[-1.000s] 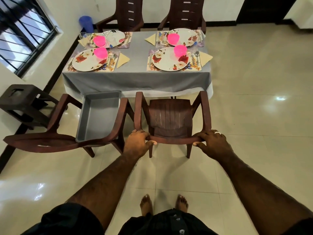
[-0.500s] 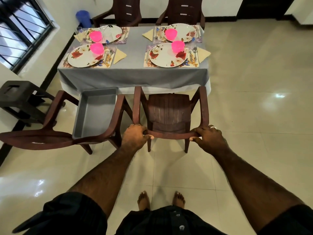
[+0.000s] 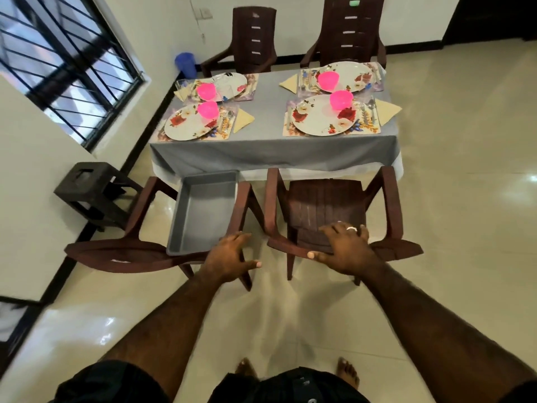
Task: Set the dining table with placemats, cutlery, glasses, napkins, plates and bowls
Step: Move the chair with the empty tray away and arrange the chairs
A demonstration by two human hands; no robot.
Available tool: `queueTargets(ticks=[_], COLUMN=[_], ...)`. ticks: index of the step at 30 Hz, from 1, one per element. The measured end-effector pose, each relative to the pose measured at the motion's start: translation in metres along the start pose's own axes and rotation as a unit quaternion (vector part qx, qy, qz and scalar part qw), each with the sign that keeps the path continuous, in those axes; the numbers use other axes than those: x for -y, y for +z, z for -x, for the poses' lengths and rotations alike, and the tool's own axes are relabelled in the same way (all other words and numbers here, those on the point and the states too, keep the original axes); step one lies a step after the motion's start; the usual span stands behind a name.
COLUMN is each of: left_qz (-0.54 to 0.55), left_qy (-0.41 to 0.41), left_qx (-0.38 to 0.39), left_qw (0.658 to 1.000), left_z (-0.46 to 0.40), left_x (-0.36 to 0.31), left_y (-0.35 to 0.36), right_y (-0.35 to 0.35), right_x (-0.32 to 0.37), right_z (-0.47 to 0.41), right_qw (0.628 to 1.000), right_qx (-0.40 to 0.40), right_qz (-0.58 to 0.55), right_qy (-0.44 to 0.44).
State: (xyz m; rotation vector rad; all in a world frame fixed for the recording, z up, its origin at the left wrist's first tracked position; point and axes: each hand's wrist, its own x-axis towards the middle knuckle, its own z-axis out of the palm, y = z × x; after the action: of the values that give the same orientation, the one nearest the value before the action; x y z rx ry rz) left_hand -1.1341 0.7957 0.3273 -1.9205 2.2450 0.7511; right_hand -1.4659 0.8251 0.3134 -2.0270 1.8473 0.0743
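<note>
Right hand [image 3: 345, 251] flat on right chair [image 3: 328, 210] top rail, fingers spread; left hand [image 3: 229, 257] wide, holding nothing, beside grey tray [image 3: 203, 210]; chair seat near tabletop [image 3: 273, 146] edge

At twelve o'clock the counter [image 3: 273, 149] carries four place settings. A chair [image 3: 328, 210] stands before me, my right hand [image 3: 345, 248] on its back. At ten o'clock, a tray [image 3: 203, 210] lies on another chair [image 3: 139, 251].
</note>
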Motion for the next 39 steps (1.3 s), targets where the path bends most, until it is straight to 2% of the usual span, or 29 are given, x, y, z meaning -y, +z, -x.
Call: queueTargets(ticks=[5, 9, 12, 16, 18, 22, 24, 26, 33, 39], left_qz=[-0.02, -0.016, -0.065, -0.11, -0.115, -0.11, -0.109, -0.109, -0.084, -0.085], left_qy=[-0.024, 0.008, 0.015, 0.069, 0.078, 0.059, 0.074, 0.08, 0.087, 0.08], left_qx=[-0.023, -0.05, -0.017, 0.026, 0.044, 0.062, 0.053, 0.034, 0.037, 0.036], left_qw=[0.999, 0.999, 0.998, 0.991, 0.989, 0.99, 0.99, 0.99, 0.992, 0.992], left_z=[-0.007, -0.016, -0.016, 0.012, 0.023, 0.015, 0.013, 0.01, -0.031, -0.068], left_x=[0.126, 0.246, 0.341, 0.454, 0.484, 0.501, 0.504, 0.505, 0.466, 0.456], left_y=[-0.05, -0.079, -0.104, -0.116, -0.127, -0.137, -0.138, -0.136, -0.134, -0.148], right_y=[0.018, 0.042, 0.078, 0.122, 0.128, 0.11, 0.103, 0.103, 0.084, 0.073], right_x=[0.114, 0.232, 0.321, 0.416, 0.445, 0.468, 0.475, 0.475, 0.446, 0.429], right_z=[-0.052, -0.099, -0.122, -0.117, -0.112, -0.112, -0.111, -0.111, -0.133, -0.166], right_qw=[0.995, 0.992, 0.993, 0.996, 0.997, 0.998, 0.998, 0.999, 1.0, 1.0], right_qx=[-0.026, -0.05, -0.053, 0.026, 0.043, 0.045, 0.059, 0.04, 0.01, 0.008], right_qz=[0.01, 0.016, -0.023, -0.014, -0.022, -0.01, -0.003, -0.001, -0.014, -0.006], right_qy=[-0.101, -0.111, -0.105, -0.087, -0.064, -0.034, -0.032, -0.026, 0.026, 0.021])
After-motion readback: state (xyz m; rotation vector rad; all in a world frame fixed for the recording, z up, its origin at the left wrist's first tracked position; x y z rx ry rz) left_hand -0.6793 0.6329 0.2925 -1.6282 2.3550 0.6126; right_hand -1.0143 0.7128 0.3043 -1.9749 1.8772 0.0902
